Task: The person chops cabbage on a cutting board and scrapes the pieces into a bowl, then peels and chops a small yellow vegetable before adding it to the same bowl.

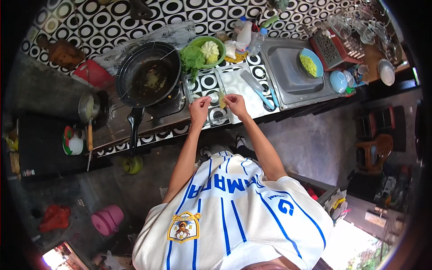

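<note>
Over the front of the patterned counter, my right hand (236,105) pinches a small, thin yellowish-green piece (222,100), whose kind I cannot make out. My left hand (200,109) is just to its left, fingers pressed together; whatever it may hold is too small to name. A white cutting board (236,85) lies under and beyond my right hand. On its right side rest a knife (253,81) with a broad blade and another blue-handled utensil (273,93). Behind my hands, a green bowl (220,50) holds leafy greens (191,59) and pale cabbage (209,50).
At left, a black frying pan (150,78) with dark liquid sits on the stove, its handle (134,126) jutting past the counter edge. A small saucepan (89,108) is farther left. Bottles (244,36) line the back. A blue bowl (318,63) of chopped greens stands by the sink (288,96).
</note>
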`<state>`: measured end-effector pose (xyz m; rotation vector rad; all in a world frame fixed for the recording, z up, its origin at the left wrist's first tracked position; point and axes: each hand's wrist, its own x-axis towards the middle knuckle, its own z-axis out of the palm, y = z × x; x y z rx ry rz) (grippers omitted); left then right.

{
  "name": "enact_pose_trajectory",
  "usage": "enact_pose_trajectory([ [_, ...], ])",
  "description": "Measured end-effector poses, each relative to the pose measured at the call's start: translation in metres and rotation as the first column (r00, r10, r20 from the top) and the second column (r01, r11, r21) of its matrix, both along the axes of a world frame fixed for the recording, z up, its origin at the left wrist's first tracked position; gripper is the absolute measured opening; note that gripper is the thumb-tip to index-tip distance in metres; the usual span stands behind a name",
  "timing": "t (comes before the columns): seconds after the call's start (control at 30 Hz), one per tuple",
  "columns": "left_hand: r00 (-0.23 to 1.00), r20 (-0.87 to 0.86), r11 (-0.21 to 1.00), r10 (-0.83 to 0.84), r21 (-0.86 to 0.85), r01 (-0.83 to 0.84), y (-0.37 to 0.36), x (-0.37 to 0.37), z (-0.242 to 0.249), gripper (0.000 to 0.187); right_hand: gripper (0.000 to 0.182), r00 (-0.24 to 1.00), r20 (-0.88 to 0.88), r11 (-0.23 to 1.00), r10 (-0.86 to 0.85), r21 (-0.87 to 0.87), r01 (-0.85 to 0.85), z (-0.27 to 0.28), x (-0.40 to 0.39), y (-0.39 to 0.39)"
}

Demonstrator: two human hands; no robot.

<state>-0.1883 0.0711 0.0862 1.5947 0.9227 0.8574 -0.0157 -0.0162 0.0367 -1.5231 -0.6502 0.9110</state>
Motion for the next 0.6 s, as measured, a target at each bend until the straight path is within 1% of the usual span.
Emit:
enact_pose_trajectory([
  [0.03,1.000,0.021,0.999,-0.019,-0.040,0.020,-0.002,0.001,0.000,0.019,0.012,1.000,-0.015,1.000,-0.021,-0.010,0.021,0.000,0.000,-0.005],
  [0.07,0.997,-0.071,0.998,-0.044,-0.053,0.040,-0.005,0.003,0.001,0.024,0.013,0.999,-0.007,0.999,-0.036,-0.015,0.036,0.001,0.001,-0.009],
  [0.13,0.992,-0.063,0.993,-0.112,-0.030,0.110,-0.006,0.011,-0.006,0.026,0.015,0.998,0.012,0.998,-0.058,-0.026,0.059,0.005,0.007,-0.015],
  [0.23,0.975,-0.099,0.979,-0.200,0.022,0.203,-0.013,0.025,-0.011,0.031,0.017,0.979,-0.109,0.985,-0.175,-0.019,0.174,0.021,0.022,-0.020],
  [0.27,0.965,-0.127,0.970,-0.231,0.051,0.239,-0.014,0.031,-0.010,0.032,0.018,0.967,-0.155,0.979,-0.203,-0.011,0.203,0.017,0.032,-0.020],
  [0.3,0.954,-0.154,0.959,-0.257,0.083,0.271,-0.014,0.038,-0.011,0.034,0.019,0.964,-0.143,0.974,-0.226,-0.027,0.225,0.016,0.041,-0.019],
  [0.33,0.955,-0.148,0.962,-0.256,0.057,0.267,-0.018,0.046,-0.011,0.038,0.019,0.960,-0.131,0.969,-0.246,-0.041,0.243,0.015,0.051,-0.017],
  [0.37,0.956,-0.137,0.956,-0.260,0.100,0.275,-0.019,0.054,-0.013,0.041,0.019,0.957,-0.119,0.964,-0.264,-0.055,0.259,0.014,0.061,-0.015],
  [0.4,0.960,-0.102,0.955,-0.262,0.115,0.273,-0.023,0.062,-0.014,0.042,0.019,0.968,-0.041,0.969,-0.246,-0.046,0.244,0.013,0.070,-0.016],
  [0.43,0.962,-0.066,0.953,-0.266,0.129,0.273,-0.027,0.071,-0.014,0.044,0.020,0.968,0.187,0.986,-0.167,0.006,0.169,0.010,0.080,-0.014],
  [0.47,0.960,-0.117,0.962,-0.256,0.064,0.264,-0.031,0.081,-0.016,0.048,0.020,0.908,0.409,0.995,-0.095,0.037,0.088,0.007,0.090,-0.016],
  [0.5,0.964,-0.099,0.965,-0.246,0.065,0.253,-0.034,0.090,-0.021,0.048,0.021,0.792,0.610,0.999,-0.029,0.045,0.002,0.007,0.100,-0.020],
  [0.57,0.974,-0.088,0.974,-0.210,0.064,0.216,-0.043,0.110,-0.031,0.048,0.023,0.803,0.596,0.999,-0.008,0.043,-0.022,0.003,0.114,-0.028],
  [0.6,0.972,-0.115,0.973,-0.206,0.078,0.216,-0.046,0.119,-0.032,0.047,0.023,0.805,0.594,0.999,0.005,0.038,-0.034,0.006,0.121,-0.033],
])
